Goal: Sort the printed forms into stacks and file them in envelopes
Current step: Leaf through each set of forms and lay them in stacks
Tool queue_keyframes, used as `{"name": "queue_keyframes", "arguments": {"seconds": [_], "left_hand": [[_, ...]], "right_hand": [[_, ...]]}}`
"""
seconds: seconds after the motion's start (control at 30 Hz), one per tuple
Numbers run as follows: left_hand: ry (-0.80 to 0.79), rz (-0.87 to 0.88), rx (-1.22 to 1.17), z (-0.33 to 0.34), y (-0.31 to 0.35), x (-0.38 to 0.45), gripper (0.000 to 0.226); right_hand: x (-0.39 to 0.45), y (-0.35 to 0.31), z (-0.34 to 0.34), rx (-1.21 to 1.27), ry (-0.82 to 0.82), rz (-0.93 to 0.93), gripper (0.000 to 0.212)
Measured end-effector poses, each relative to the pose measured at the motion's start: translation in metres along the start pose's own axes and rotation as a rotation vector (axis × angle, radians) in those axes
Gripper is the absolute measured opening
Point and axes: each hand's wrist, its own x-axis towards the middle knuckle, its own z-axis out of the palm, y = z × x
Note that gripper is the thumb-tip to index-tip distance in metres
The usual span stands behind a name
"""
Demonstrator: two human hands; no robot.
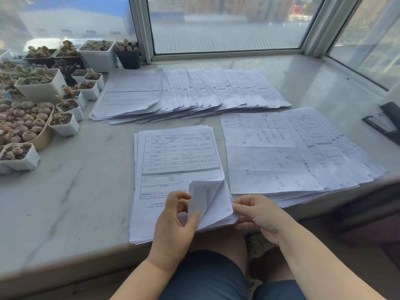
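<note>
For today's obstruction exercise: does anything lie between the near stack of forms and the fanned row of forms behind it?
Nothing visible does. Bare marble sill separates the near stack from the fanned row; the succulent pots stand off to the left.

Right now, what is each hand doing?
Left hand: pinching the lifted sheet corner.
Right hand: fingers curled on the near stack at its right edge.
</note>
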Motion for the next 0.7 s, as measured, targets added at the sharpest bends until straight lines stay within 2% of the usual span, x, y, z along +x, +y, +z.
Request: {"name": "queue_keyframes", "arguments": {"seconds": [0.1,0.13,0.2,0.23,0.27,0.3,0.33,0.4,0.43,0.5,0.57,0.63,0.7], "left_hand": [[-0.012,0.054,0.022,0.002,-0.001,-0.002,0.041],[-0.007,0.085,0.040,0.003,-0.001,-0.003,0.035],[-0.007,0.113,0.073,0.002,0.000,-0.003,0.029],[-0.027,0.107,0.085,0.002,0.000,-0.003,0.039],[-0.053,0.108,0.096,0.000,0.000,-0.004,0.052],[-0.071,0.116,0.103,-0.001,-0.001,-0.004,0.060],[-0.082,0.121,0.111,-0.002,-0.001,-0.003,0.061],[-0.086,0.136,0.146,-0.004,-0.001,-0.003,0.044],[-0.091,0.151,0.168,-0.004,-0.001,-0.002,0.033],[-0.108,0.175,0.194,-0.005,0.003,-0.002,0.018],[-0.129,0.195,0.198,-0.006,0.008,-0.005,0.013],[-0.143,0.185,0.202,-0.010,0.014,-0.009,0.018],[-0.105,0.231,0.246,-0.016,0.024,-0.010,0.026]], "right_hand": [[-0.003,0.001,0.007,-0.096,0.113,-0.064,0.010],[-0.004,0.001,0.010,-0.252,0.213,-0.131,0.013],[-0.006,0.001,0.018,-0.734,0.464,-0.276,0.025],[-0.008,-0.002,0.023,-0.882,0.542,-0.331,0.028],[-0.009,-0.004,0.026,-0.918,0.548,-0.353,0.029],[-0.008,-0.009,0.027,-0.839,0.484,-0.343,0.030],[-0.007,-0.015,0.027,-0.642,0.388,-0.285,0.033],[-0.006,-0.026,0.028,-0.197,0.193,-0.060,0.040],[-0.003,-0.029,0.029,-0.082,0.124,0.041,0.044],[0.005,-0.028,0.029,-0.122,0.088,0.103,0.038],[0.011,-0.026,0.031,-0.399,0.130,0.020,0.025],[0.011,-0.029,0.036,-0.623,0.206,-0.107,0.027],[0.004,-0.035,0.034,-0.591,0.291,-0.218,0.024]]}}
